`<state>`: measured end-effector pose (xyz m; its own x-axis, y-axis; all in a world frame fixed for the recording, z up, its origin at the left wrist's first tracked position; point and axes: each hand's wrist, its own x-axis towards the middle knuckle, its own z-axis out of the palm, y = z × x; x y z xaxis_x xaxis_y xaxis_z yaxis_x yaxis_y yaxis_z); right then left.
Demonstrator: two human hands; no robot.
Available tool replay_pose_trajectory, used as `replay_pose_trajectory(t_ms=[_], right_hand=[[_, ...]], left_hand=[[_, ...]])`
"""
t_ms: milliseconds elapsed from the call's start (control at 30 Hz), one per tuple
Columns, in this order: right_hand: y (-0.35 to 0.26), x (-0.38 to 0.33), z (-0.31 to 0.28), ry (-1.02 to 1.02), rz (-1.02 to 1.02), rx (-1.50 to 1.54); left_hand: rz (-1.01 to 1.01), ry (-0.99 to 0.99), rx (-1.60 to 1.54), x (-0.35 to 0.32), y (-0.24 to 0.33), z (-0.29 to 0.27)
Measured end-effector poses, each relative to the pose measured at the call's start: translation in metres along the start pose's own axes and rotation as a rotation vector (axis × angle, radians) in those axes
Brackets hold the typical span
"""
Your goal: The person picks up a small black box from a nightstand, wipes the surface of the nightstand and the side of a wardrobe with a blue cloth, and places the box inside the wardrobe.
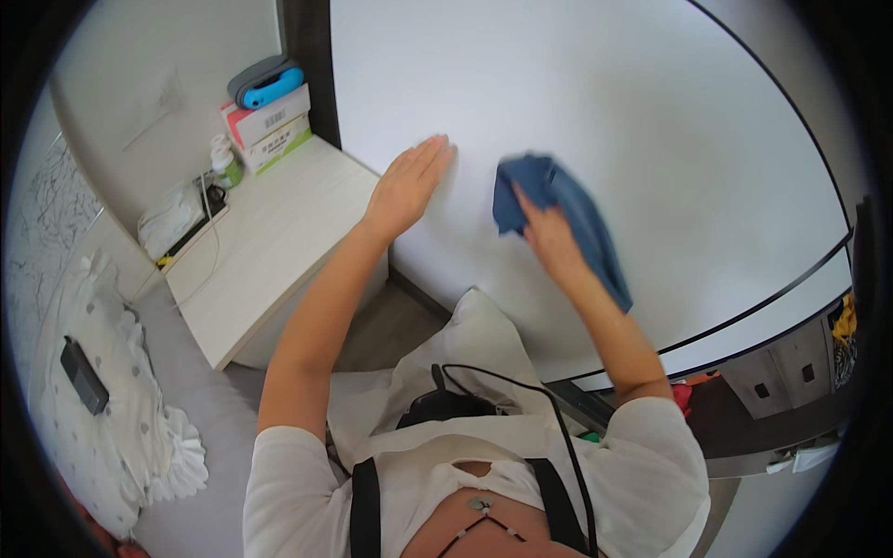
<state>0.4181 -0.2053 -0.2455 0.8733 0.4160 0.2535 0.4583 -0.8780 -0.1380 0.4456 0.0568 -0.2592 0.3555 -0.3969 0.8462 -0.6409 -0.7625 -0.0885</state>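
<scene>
A blue cloth lies bunched under my right hand, whose fingers press it against a large white panel. One end of the cloth trails down along my right forearm. Slight blur shows on the cloth and that hand. My left hand rests against the same panel near its left edge, fingers stretched out and close together, with nothing in it.
To the left stands a pale bedside table with stacked boxes, a blue and grey object, a white bottle and cables. Beside it lies a bed with a frilled pillow and a black device. Drawers sit at right.
</scene>
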Motion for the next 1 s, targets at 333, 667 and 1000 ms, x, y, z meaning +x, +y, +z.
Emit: replay_pose_trajectory(t_ms=[333, 667, 1000], right_hand=[[-0.044, 0.105, 0.012, 0.351, -0.360, -0.097], [-0.025, 0.032, 0.190, -0.038, -0.145, 0.620], [-0.067, 0.081, 0.260, 0.047, -0.150, 0.800]], left_hand=[[-0.317, 0.045, -0.002, -0.066, -0.034, 0.010], [-0.507, 0.011, -0.020, -0.110, -0.045, 0.011], [-0.257, -0.186, 0.123, -0.111, -0.039, 0.001]])
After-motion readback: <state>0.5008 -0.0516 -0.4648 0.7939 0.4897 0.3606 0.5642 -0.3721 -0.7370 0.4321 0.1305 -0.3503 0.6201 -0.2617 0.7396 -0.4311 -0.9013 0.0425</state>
